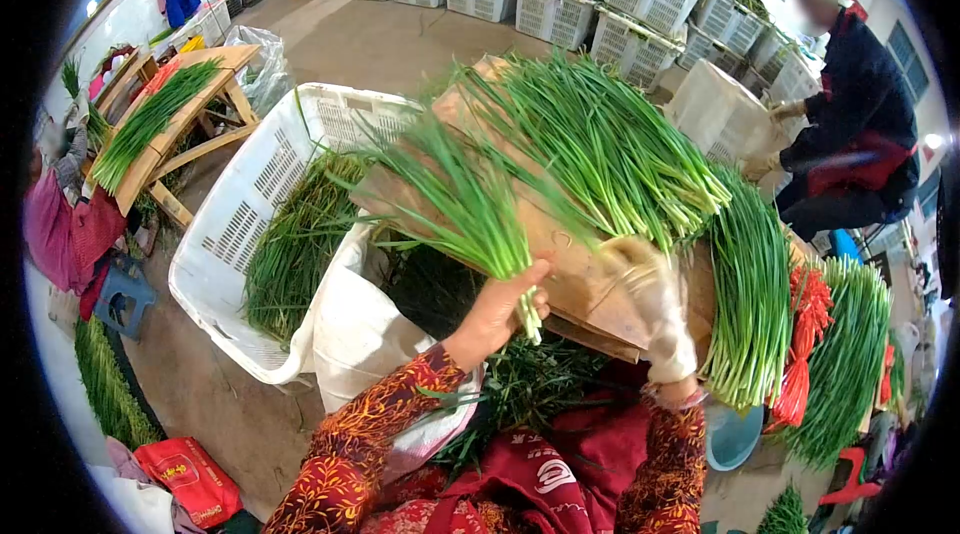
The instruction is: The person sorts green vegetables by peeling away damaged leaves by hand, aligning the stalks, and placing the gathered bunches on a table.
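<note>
In the middle of the frame, I grip a bunch of greens in my left hand: long, thin leaves with pale stem ends poking out below my fist. It tilts, its blurred tips fanning toward the upper left. At upper centre, a larger pile of greens lies spread, pale ends toward the lower right, near my gloved right hand.

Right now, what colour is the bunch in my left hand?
The bunch has green leaves and whitish stem ends, best seen in the head view.
</note>
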`<state>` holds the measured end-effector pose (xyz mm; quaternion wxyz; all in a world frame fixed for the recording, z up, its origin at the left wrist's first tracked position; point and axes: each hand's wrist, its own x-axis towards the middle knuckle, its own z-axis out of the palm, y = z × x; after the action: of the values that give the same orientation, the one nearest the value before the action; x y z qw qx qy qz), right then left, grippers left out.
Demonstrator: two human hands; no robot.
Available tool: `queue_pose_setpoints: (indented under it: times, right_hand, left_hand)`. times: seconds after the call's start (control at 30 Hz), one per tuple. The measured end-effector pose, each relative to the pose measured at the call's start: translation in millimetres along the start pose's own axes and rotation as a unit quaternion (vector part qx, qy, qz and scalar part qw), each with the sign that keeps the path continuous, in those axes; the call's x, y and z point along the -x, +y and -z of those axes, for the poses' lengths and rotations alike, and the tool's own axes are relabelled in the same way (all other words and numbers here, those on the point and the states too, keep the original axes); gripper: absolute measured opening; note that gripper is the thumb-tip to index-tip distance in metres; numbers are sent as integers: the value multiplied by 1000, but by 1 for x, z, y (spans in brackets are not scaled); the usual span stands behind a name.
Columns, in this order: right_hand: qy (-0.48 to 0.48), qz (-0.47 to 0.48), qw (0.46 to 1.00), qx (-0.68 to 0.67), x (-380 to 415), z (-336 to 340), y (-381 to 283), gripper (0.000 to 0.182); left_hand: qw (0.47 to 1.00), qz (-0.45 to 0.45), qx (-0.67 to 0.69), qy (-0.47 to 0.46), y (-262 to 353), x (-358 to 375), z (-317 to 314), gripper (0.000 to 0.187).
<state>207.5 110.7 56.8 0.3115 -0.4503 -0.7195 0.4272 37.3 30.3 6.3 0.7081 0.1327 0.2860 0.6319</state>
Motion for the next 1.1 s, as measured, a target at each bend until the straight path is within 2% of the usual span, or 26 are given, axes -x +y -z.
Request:
queue_pose_setpoints:
  times: [0.07, 0.1, 0.13, 0.17, 0.23, 0.27, 0.33, 0.4, 0.47, 0.57, 0.63, 0.67, 0.73, 0.8, 0.87, 0.93, 0.97, 1.0, 1.03, 1.07, 1.1]
  right_hand:
    - [-132, -28, 986, -102, 18, -32, -1, 30]
    - [-114, -7, 993, -13, 24, -34, -8, 28]
    - [-97, 13, 992, 76, 28, -34, -15, 26]
    - [-98, 11, 992, 75, 28, -30, -15, 26]
    - [-124, 56, 953, 272, 24, -17, -11, 19]
    - [-90, 59, 942, 318, 20, -12, -8, 15]
    - [102, 117, 960, 235, 10, 2, 2, 13]
    - [158, 187, 909, 338, -11, 17, 11, 13]
    - [143, 165, 879, 423, -16, 22, 27, 10]
    - [128, 138, 890, 415, -19, 21, 32, 10]
    - [65, 45, 967, 244, -6, 7, 9, 13]
    - [36, 66, 972, 221, 1, -5, 4, 15]
    - [-48, 39, 980, 187, 22, -25, -25, 17]
    - [-54, 65, 979, 187, 30, -37, -30, 17]
    - [-77, 54, 980, 177, 33, -34, -35, 19]
    - [-103, 45, 980, 165, 32, -30, -35, 20]
    - [-193, 96, 959, 186, 33, -27, -32, 20]
    - [-281, 145, 926, 204, 32, -25, -31, 20]
    - [-375, 88, 898, 211, 32, -24, -39, 26]
    - [-375, 90, 898, 212, 27, -21, -34, 26]
    - [-283, 136, 920, 234, 19, -16, -24, 23]
  left_hand:
    - [999, 40, -21, 1, -7, -4, -2, 36]
    - [999, 49, -13, 21, -8, -5, 0, 27]
    - [998, 50, -11, 22, -7, -4, 2, 27]
    - [999, 8, -6, 37, -4, -2, 4, 23]
    - [995, -85, -8, 48, 9, -3, 9, 21]
    - [988, -110, -45, 96, 19, -4, 13, 22]
    - [982, -152, -64, 90, 38, -6, 22, 22]
    - [986, -146, -48, 72, 43, -4, 24, 21]
    - [987, -96, -71, 104, 37, -2, 23, 19]
    - [991, -41, -81, 96, 15, 5, 19, 21]
    - [996, -30, -74, 46, 1, 2, 16, 25]
    - [998, -31, -61, 13, -3, 2, 10, 26]
    - [996, -2, -82, 27, -6, 1, 7, 24]
    - [996, 68, -53, 15, -8, -4, 10, 23]
    - [996, 49, -70, 9, -2, -1, 14, 21]
    - [990, -25, -125, 68, 15, 8, 2, 21]
    - [987, -71, -139, 47, 20, 5, 12, 22]
    - [974, -160, -139, 79, 30, -2, 13, 24]
    - [972, -191, -100, 93, 45, -5, 12, 24]
    - [967, -222, -60, 106, 58, -6, 11, 25]
    - [968, -226, -51, 98, 67, -7, 14, 23]
